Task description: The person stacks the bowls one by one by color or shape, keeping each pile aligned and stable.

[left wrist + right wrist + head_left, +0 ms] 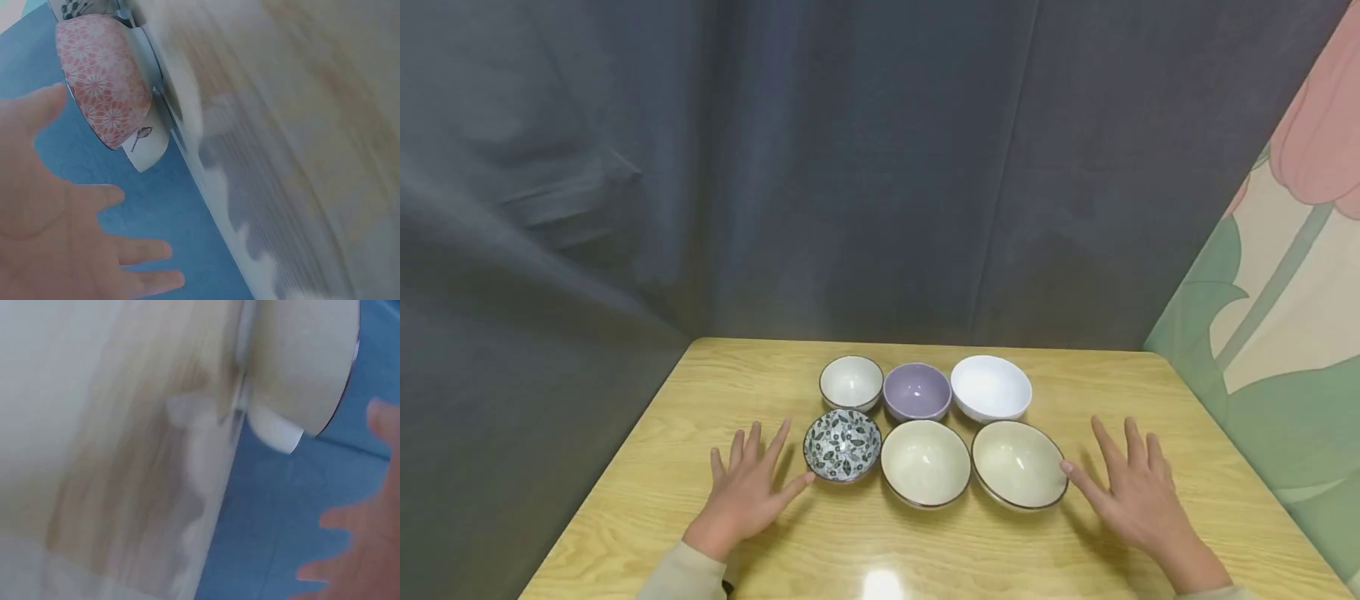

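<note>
"Are you reading any words or numbers anywhere?"
"No, nothing legible is showing."
"Is the leafy bowl (842,446) near six o'clock bearing letters?"
"No, and the mural (1296,333) at three o'clock is carrying none either."

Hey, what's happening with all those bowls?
Six bowls sit in two rows of three on a wooden table, and a person's left hand and right hand are spread on either side. The left is by the leaf-patterned bowl, the right by the rightmost cream bowl. Neither hand grips anything.
</note>
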A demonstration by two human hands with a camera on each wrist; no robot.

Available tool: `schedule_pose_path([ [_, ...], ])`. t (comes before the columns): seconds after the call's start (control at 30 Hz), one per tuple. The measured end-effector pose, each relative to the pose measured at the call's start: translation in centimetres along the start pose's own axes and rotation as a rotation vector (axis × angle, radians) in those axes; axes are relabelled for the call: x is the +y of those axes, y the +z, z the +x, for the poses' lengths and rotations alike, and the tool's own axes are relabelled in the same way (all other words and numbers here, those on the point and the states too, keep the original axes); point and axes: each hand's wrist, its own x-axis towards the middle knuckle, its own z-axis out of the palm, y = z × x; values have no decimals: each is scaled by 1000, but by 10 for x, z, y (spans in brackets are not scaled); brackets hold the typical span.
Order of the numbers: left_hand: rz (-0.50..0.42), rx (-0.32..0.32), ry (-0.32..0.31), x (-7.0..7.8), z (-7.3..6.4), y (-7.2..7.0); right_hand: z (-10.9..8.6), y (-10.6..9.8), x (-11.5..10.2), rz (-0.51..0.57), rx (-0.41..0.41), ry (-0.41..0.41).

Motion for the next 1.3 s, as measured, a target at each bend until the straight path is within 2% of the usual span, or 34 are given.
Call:
schedule_pose_path([
  [0.13, 4, -63, -17, 2, -1, 0, 9, -5, -18, 85, 199, -108],
  [0.23, -8, -76, -1, 6, -2, -1, 19, -14, -46, 73, 248, -126],
  [0.37, -5, -37, 44, 14, -1, -4, 27, -16, -89, 36, 141, -110],
  [0.53, 4, 41, 81, 25, 0, -9, 18, 3, -133, 38, 36, -153],
  [0.63, -23, 36, 77, 30, -1, -11, 7, 18, -151, 42, -58, -125],
  [0.73, -52, 5, 67, 32, -3, -13, 3, 30, -161, 27, -139, -64],
  [0.93, -89, -44, 67, 35, -8, -15, 8, 45, -166, 42, -152, 21],
  [1.1, -96, -34, 71, 37, -9, -16, 12, 53, -169, 53, -156, 71],
  [1.3, -109, -12, 66, 38, -8, -16, 13, 61, -169, 54, -89, 64],
])
